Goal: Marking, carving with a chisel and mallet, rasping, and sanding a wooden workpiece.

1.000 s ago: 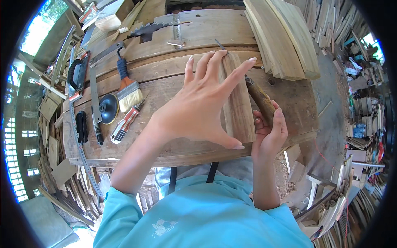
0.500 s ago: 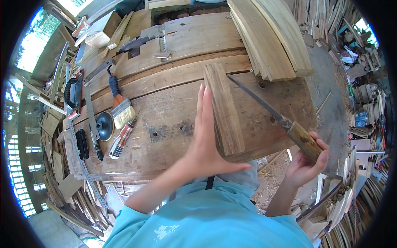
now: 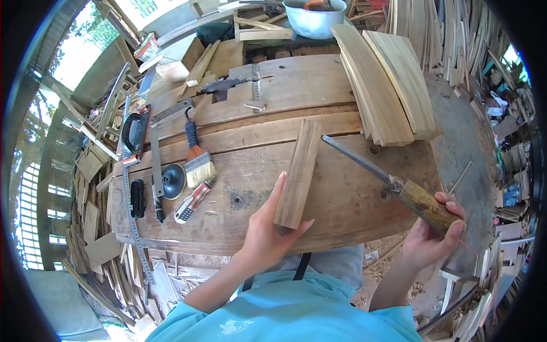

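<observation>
My left hand point(image 3: 265, 231) grips the near end of a short wooden block point(image 3: 298, 168) lying lengthwise at the middle of the worn wooden workbench point(image 3: 336, 205). In my right hand point(image 3: 430, 242) is a long, narrow steel tool with a rough wooden handle point(image 3: 424, 205), its blade slanting toward the block's far end. Left of the block lie a paintbrush point(image 3: 199, 168), a red-and-white screwdriver handle point(image 3: 192, 205) and a round black disc point(image 3: 173, 181).
A metal straightedge point(image 3: 155, 171), black-handled tool point(image 3: 134, 134) and tape measure point(image 3: 139, 245) lie along the bench's left side. Stacked boards point(image 3: 382, 85) occupy its back right, below a metal pot point(image 3: 313, 20). Wood scraps point(image 3: 99, 216) crowd both sides.
My left hand went from spread fingers over the block to gripping its near end. My right hand moved outward to the right, bringing the tool from behind the block into full view.
</observation>
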Available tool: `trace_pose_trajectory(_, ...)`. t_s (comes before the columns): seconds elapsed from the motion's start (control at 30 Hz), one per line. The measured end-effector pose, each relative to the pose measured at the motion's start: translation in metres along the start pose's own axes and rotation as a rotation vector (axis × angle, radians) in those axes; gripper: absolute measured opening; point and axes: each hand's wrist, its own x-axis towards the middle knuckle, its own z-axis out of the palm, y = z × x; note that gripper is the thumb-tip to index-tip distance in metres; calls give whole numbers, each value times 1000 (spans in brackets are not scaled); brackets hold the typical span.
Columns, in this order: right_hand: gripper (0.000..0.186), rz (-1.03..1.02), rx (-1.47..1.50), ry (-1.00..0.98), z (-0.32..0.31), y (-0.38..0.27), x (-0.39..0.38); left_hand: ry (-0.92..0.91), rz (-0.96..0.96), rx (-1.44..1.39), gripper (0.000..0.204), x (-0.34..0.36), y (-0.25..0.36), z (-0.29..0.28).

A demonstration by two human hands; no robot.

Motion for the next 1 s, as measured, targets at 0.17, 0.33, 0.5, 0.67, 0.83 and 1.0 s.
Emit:
trace_pose_trajectory(0.17,37,-73,-5,-40,26,-2,17,24,-65,-21,80,-10,16,-54)
trace_pose_trajectory(0.33,42,-75,-11,17,58,-2,34,65,-28,157,45,0,21,-113)
trace_pose_trajectory(0.5,38,-168,-45,-144,97,-9,50,61,108,284,57,23,39,-142)
trace_pose_trajectory(0.67,38,-295,-62,-282,118,-18,65,-149,32,411,65,49,60,-160)
trace_pose_trajectory(0.83,38,-503,-30,-288,128,-4,93,-219,172,499,60,78,63,-163)
trace_pose_trajectory(1.0,33,-19,413,-104,147,-20,97,-315,92,296,58,110,48,-153)
